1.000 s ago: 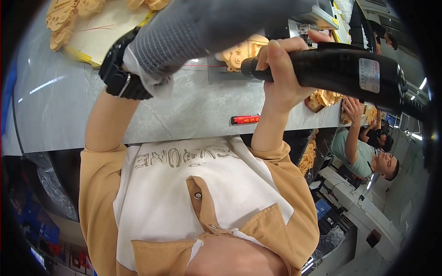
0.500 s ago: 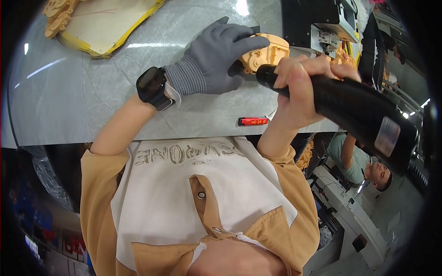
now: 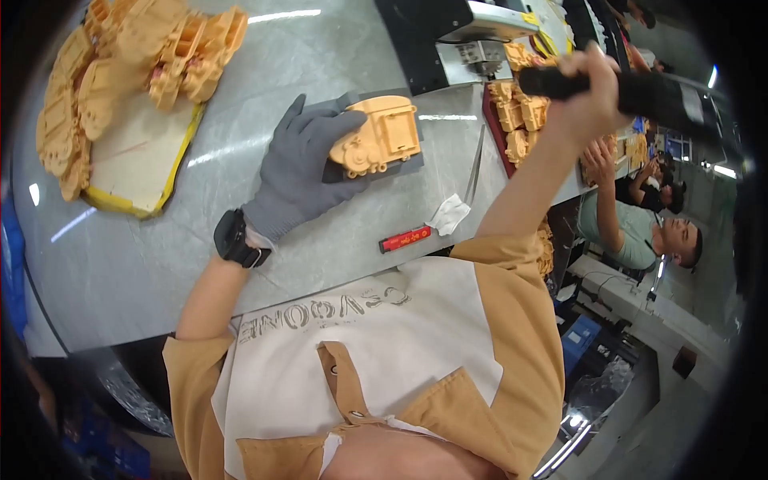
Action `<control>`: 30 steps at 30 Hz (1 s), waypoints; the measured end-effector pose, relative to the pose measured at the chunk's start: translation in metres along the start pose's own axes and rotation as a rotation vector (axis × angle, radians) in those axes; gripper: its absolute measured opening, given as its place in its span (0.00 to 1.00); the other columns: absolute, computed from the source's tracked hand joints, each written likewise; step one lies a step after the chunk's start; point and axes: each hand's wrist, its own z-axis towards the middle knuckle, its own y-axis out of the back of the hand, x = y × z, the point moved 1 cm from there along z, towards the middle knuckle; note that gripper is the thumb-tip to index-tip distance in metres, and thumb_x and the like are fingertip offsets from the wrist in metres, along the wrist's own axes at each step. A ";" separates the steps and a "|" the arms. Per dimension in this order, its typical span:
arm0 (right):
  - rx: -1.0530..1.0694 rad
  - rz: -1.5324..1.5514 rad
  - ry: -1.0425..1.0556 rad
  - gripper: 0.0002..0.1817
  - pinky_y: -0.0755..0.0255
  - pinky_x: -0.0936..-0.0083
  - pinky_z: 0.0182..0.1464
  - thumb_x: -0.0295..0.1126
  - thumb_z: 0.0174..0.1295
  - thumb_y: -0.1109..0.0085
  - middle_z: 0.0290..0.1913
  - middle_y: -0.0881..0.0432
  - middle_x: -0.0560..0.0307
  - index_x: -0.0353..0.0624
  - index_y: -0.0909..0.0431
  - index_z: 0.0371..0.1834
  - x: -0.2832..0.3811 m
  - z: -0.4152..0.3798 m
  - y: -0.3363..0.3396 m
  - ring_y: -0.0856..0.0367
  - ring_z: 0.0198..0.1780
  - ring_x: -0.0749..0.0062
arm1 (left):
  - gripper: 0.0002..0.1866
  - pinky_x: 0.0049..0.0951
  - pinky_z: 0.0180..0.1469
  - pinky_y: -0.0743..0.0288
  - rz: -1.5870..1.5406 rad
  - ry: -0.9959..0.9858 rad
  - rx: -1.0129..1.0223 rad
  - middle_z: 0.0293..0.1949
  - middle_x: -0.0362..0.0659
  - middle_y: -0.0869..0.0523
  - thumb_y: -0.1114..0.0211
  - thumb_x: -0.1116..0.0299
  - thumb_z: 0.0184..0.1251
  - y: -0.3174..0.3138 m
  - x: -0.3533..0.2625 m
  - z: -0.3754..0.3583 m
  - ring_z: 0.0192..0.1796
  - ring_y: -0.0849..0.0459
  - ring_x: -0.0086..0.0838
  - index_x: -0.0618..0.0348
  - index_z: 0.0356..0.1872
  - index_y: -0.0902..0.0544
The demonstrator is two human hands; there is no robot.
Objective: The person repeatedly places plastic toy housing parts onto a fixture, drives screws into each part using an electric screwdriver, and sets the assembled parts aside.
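My left hand (image 3: 300,164), in a grey knit glove, is closed on the left side of an orange plastic housing (image 3: 394,132). The housing lies on a dark flat pad (image 3: 413,165) on the table, with a rectangular recess in its upper face. Bare and raised at the upper right, my right hand (image 3: 592,100) is wrapped around a thick black handheld tool (image 3: 668,102). That tool is apart from the housing, and its far end fades into the dark edge of the view.
Orange housings (image 3: 68,116) pile on a yellow-edged board (image 3: 136,172) at left. A red-handled tool (image 3: 406,239), white scrap (image 3: 450,214) and tweezers (image 3: 475,168) lie nearer me. A black machine (image 3: 416,48) stands behind a red tray (image 3: 498,132) of parts. A co-worker (image 3: 632,232) sits at right.
My right hand has lifted the black tool up and right, away from the housing. My left hand stays on the housing. The view has shifted, showing more of the left pile.
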 end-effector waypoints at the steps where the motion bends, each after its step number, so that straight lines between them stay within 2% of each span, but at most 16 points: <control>1: 0.009 0.026 0.028 0.21 0.30 0.77 0.24 0.14 0.44 0.45 0.16 0.27 0.54 0.32 0.35 0.44 -0.006 0.001 -0.005 0.29 0.14 0.73 | 0.35 0.44 0.68 0.48 0.001 0.038 0.021 0.47 0.42 0.24 0.26 0.59 0.38 0.001 -0.002 -0.001 0.54 0.27 0.33 0.47 0.53 0.30; 2: 0.023 0.057 0.057 0.19 0.28 0.75 0.23 0.12 0.42 0.46 0.16 0.28 0.52 0.33 0.33 0.41 -0.012 0.002 -0.011 0.29 0.13 0.70 | 0.36 0.44 0.69 0.49 0.005 0.079 0.037 0.47 0.42 0.24 0.26 0.59 0.37 0.002 -0.001 0.001 0.54 0.27 0.33 0.47 0.53 0.30; 3: -0.004 -0.013 0.098 0.25 0.28 0.74 0.22 0.11 0.42 0.45 0.16 0.28 0.51 0.32 0.38 0.47 -0.024 0.003 -0.009 0.29 0.12 0.71 | 0.36 0.44 0.69 0.49 0.010 0.074 0.038 0.47 0.42 0.24 0.26 0.59 0.37 0.002 0.002 0.004 0.54 0.27 0.33 0.47 0.53 0.30; 4: -0.005 -0.012 0.098 0.24 0.29 0.75 0.21 0.12 0.44 0.46 0.18 0.26 0.51 0.32 0.38 0.47 -0.044 0.004 -0.002 0.29 0.13 0.72 | 0.37 0.44 0.69 0.49 0.022 0.056 0.037 0.47 0.42 0.23 0.26 0.59 0.37 0.001 0.003 0.004 0.54 0.27 0.34 0.47 0.54 0.30; 6: -0.022 0.020 -0.019 0.24 0.30 0.75 0.20 0.12 0.44 0.46 0.19 0.28 0.53 0.33 0.38 0.47 -0.037 -0.007 -0.007 0.29 0.14 0.72 | 0.38 0.44 0.69 0.50 0.022 0.054 0.056 0.48 0.42 0.23 0.25 0.59 0.36 -0.001 0.001 -0.003 0.54 0.27 0.34 0.48 0.55 0.31; 8: 0.014 -0.045 -0.057 0.24 0.32 0.81 0.23 0.16 0.46 0.44 0.17 0.26 0.56 0.32 0.38 0.49 -0.021 -0.020 -0.001 0.30 0.13 0.77 | 0.41 0.45 0.69 0.49 0.020 0.076 0.034 0.49 0.42 0.24 0.25 0.59 0.36 0.000 0.001 -0.001 0.54 0.26 0.35 0.50 0.58 0.33; 11: 0.019 0.254 -0.169 0.27 0.30 0.74 0.22 0.15 0.49 0.50 0.16 0.29 0.56 0.32 0.47 0.54 0.008 -0.066 0.011 0.30 0.14 0.74 | 0.43 0.46 0.68 0.47 0.005 0.048 -0.026 0.50 0.43 0.24 0.25 0.59 0.36 -0.002 0.004 -0.001 0.53 0.25 0.36 0.52 0.59 0.35; 12: 0.049 0.258 -0.139 0.27 0.29 0.74 0.25 0.18 0.50 0.52 0.18 0.28 0.55 0.33 0.48 0.55 0.026 -0.079 -0.003 0.31 0.14 0.72 | 0.43 0.46 0.68 0.47 0.005 0.067 -0.015 0.50 0.43 0.24 0.25 0.59 0.36 -0.002 0.006 -0.002 0.53 0.25 0.36 0.52 0.59 0.35; 13: 0.184 0.300 -0.086 0.27 0.29 0.76 0.29 0.19 0.50 0.53 0.19 0.26 0.56 0.32 0.49 0.55 0.028 -0.086 -0.009 0.30 0.15 0.73 | 0.43 0.45 0.68 0.47 -0.015 0.057 -0.009 0.51 0.44 0.24 0.25 0.61 0.35 -0.001 0.006 -0.001 0.54 0.26 0.37 0.54 0.59 0.36; 14: 0.175 0.292 -0.109 0.27 0.29 0.76 0.29 0.19 0.50 0.53 0.19 0.26 0.56 0.32 0.49 0.55 0.033 -0.094 -0.017 0.30 0.15 0.73 | 0.44 0.44 0.68 0.47 -0.033 0.039 -0.009 0.52 0.46 0.25 0.24 0.63 0.35 -0.001 0.005 -0.002 0.55 0.26 0.38 0.55 0.58 0.36; 18: 0.241 0.058 -0.199 0.30 0.32 0.66 0.26 0.18 0.49 0.55 0.18 0.32 0.54 0.39 0.49 0.58 0.044 -0.103 -0.065 0.33 0.15 0.70 | 0.45 0.44 0.68 0.46 -0.028 0.096 0.022 0.52 0.45 0.24 0.23 0.62 0.33 0.003 0.001 -0.002 0.54 0.26 0.39 0.55 0.59 0.36; 22: 0.274 0.229 -0.212 0.30 0.32 0.70 0.23 0.15 0.48 0.53 0.15 0.32 0.56 0.39 0.49 0.58 0.028 -0.100 -0.081 0.32 0.13 0.70 | 0.46 0.46 0.67 0.45 -0.035 0.053 -0.035 0.52 0.44 0.25 0.23 0.62 0.32 0.000 0.007 -0.005 0.54 0.26 0.39 0.54 0.59 0.36; 24: 0.287 0.239 -0.173 0.30 0.32 0.70 0.22 0.14 0.48 0.52 0.16 0.30 0.57 0.38 0.48 0.57 0.026 -0.100 -0.088 0.31 0.13 0.71 | 0.43 0.44 0.65 0.42 0.012 0.040 -0.054 0.48 0.43 0.23 0.25 0.58 0.35 0.001 0.007 -0.004 0.52 0.24 0.34 0.55 0.57 0.34; 27: 0.351 0.160 -0.128 0.30 0.32 0.71 0.22 0.14 0.48 0.51 0.17 0.29 0.56 0.37 0.48 0.56 0.018 -0.100 -0.091 0.32 0.13 0.73 | 0.43 0.44 0.65 0.41 0.024 0.028 -0.054 0.48 0.42 0.23 0.25 0.57 0.35 0.001 0.008 -0.004 0.52 0.25 0.33 0.54 0.57 0.34; 29: 0.279 0.360 -0.172 0.23 0.32 0.86 0.21 0.13 0.49 0.46 0.18 0.24 0.58 0.31 0.41 0.48 0.015 -0.102 -0.095 0.29 0.14 0.80 | 0.43 0.44 0.65 0.41 0.012 0.026 -0.058 0.48 0.42 0.23 0.25 0.57 0.35 0.001 0.009 -0.005 0.52 0.24 0.33 0.55 0.58 0.34; 30: 0.281 0.358 -0.172 0.23 0.32 0.86 0.21 0.13 0.49 0.46 0.18 0.24 0.58 0.31 0.41 0.48 0.016 -0.101 -0.094 0.29 0.14 0.80 | 0.43 0.44 0.65 0.41 0.006 0.010 -0.065 0.48 0.42 0.23 0.25 0.56 0.36 0.001 0.009 -0.003 0.52 0.24 0.33 0.55 0.58 0.34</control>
